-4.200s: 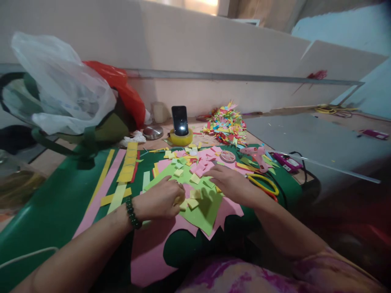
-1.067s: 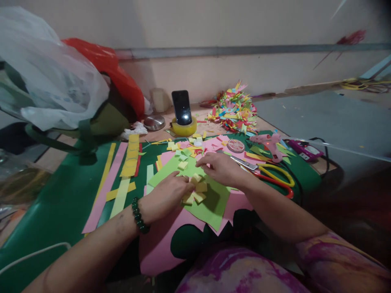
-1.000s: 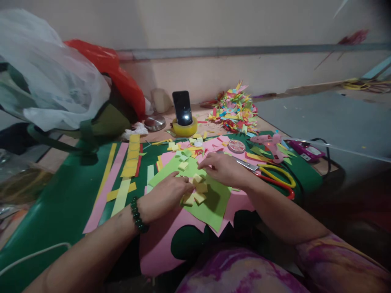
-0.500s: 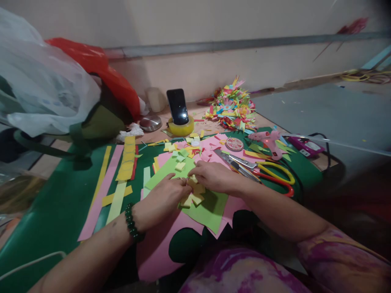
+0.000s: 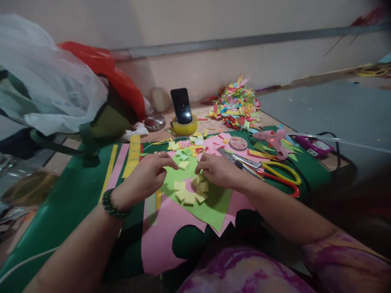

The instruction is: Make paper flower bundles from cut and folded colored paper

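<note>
My left hand [image 5: 149,173] hovers left of the light green sheet [image 5: 214,209], index finger stretched towards a loose pale yellow paper square [image 5: 183,165], nothing visible in it. On the same sheet, several pale yellow paper squares [image 5: 189,198] form a ring around a pink paper middle [image 5: 191,185]. My right hand [image 5: 218,171] is at the ring's upper right, fingers bent and together, tips close above a yellow square. What it holds, if anything, is hidden. Beyond the ring lie small green paper pieces [image 5: 183,154].
To the right lie scissors [image 5: 281,171], a box cutter [image 5: 244,167], a round pin case [image 5: 238,143] and a pink glue gun [image 5: 275,142]. A phone [image 5: 181,106] leans in a yellow tape roll [image 5: 185,127]. Behind is a pile of coloured paper flowers [image 5: 236,103]. Bags [image 5: 61,81] stand left.
My left hand has moved away from the ring, up and left, its index finger now extended. My right hand stays near the ring, which now shows more fully. The camera view has shifted slightly.
</note>
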`<state>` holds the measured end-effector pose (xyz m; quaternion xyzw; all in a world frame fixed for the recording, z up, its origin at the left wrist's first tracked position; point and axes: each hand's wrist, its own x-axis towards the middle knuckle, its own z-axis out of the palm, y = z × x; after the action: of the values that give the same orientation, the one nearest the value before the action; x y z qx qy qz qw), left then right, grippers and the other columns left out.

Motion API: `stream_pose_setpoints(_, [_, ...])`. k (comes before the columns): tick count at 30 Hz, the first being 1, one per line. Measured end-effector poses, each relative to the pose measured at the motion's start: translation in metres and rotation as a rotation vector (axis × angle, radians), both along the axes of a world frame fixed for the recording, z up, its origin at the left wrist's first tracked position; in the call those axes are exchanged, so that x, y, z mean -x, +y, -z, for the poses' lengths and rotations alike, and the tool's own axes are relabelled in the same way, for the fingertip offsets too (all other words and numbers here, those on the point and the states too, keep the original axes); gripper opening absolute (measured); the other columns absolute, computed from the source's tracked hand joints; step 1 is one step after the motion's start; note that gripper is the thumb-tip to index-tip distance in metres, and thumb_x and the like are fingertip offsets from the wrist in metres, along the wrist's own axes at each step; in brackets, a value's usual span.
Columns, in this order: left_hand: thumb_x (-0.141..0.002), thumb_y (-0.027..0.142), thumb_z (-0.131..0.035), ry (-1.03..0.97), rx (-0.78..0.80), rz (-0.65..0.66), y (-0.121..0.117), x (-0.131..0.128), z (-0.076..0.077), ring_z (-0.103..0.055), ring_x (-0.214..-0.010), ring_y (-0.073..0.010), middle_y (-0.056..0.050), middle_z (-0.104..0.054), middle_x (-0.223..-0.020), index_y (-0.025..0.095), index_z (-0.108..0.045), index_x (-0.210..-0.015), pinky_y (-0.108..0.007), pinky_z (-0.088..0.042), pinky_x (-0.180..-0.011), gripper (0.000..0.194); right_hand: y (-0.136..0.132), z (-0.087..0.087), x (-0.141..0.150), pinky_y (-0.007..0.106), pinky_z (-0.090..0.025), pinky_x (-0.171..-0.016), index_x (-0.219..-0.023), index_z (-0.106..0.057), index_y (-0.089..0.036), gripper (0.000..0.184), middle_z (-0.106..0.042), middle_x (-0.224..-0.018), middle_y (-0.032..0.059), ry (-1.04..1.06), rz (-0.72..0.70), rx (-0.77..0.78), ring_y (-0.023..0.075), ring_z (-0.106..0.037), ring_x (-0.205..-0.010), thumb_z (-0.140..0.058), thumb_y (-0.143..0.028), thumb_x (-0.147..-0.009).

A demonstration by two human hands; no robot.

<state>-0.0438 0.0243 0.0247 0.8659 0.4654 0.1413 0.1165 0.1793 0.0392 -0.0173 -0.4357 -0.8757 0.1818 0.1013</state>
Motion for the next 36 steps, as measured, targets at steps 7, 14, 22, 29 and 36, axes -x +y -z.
stream_pose_setpoints(7, [-0.074,-0.001,-0.045,0.271,0.062,0.195,-0.008,-0.019,0.024,-0.062,-0.094,-0.0213,-0.006,-0.073,-0.099,0.023,-0.076,-0.094,-0.038,-0.041,-0.084,0.044,0.005,0.013,0.0,0.03,-0.038,-0.07,-0.095,-0.079,-0.026,0.024,-0.06,-0.095,0.0094,-0.039,-0.263,-0.114,0.0219,-0.047,-0.091,-0.063,-0.013,-0.085])
stream_pose_setpoints(14, [-0.074,0.002,-0.052,0.351,0.105,0.2,-0.012,-0.029,0.027,-0.06,-0.095,-0.0219,-0.005,-0.073,-0.095,0.02,-0.073,-0.077,-0.038,-0.036,-0.083,0.027,0.005,0.014,0.001,0.031,-0.035,-0.071,-0.095,-0.079,-0.027,0.021,-0.059,-0.09,0.0091,-0.087,-0.346,-0.174,0.0201,-0.043,-0.085,-0.064,-0.015,-0.087])
stream_pose_setpoints(22, [-0.08,0.006,-0.051,0.353,0.046,0.224,-0.014,-0.028,0.029,-0.06,-0.09,-0.0211,-0.006,-0.072,-0.088,0.02,-0.072,-0.077,-0.037,-0.036,-0.08,0.025,0.006,0.01,0.003,0.032,-0.032,-0.069,-0.098,-0.079,-0.028,0.022,-0.061,-0.092,0.0096,-0.152,-0.366,-0.18,0.0224,-0.043,-0.087,-0.062,-0.016,-0.088])
stream_pose_setpoints(29, [-0.081,0.004,-0.052,0.379,0.08,0.2,-0.016,-0.032,0.027,-0.06,-0.09,-0.0219,-0.007,-0.071,-0.088,0.019,-0.072,-0.077,-0.037,-0.035,-0.08,0.025,0.004,0.01,0.003,0.032,-0.028,-0.065,-0.1,-0.077,-0.028,0.024,-0.06,-0.089,0.0084,-0.174,-0.415,-0.235,0.0213,-0.041,-0.083,-0.06,-0.015,-0.089])
stream_pose_setpoints(36, [-0.082,0.005,-0.051,0.361,0.036,0.221,-0.017,-0.03,0.029,-0.061,-0.086,-0.021,-0.007,-0.071,-0.085,0.018,-0.071,-0.073,-0.037,-0.036,-0.079,0.025,0.003,0.008,0.002,0.031,-0.028,-0.064,-0.1,-0.076,-0.027,0.025,-0.06,-0.087,0.0069,-0.186,-0.448,-0.237,0.0206,-0.041,-0.083,-0.059,-0.013,-0.089])
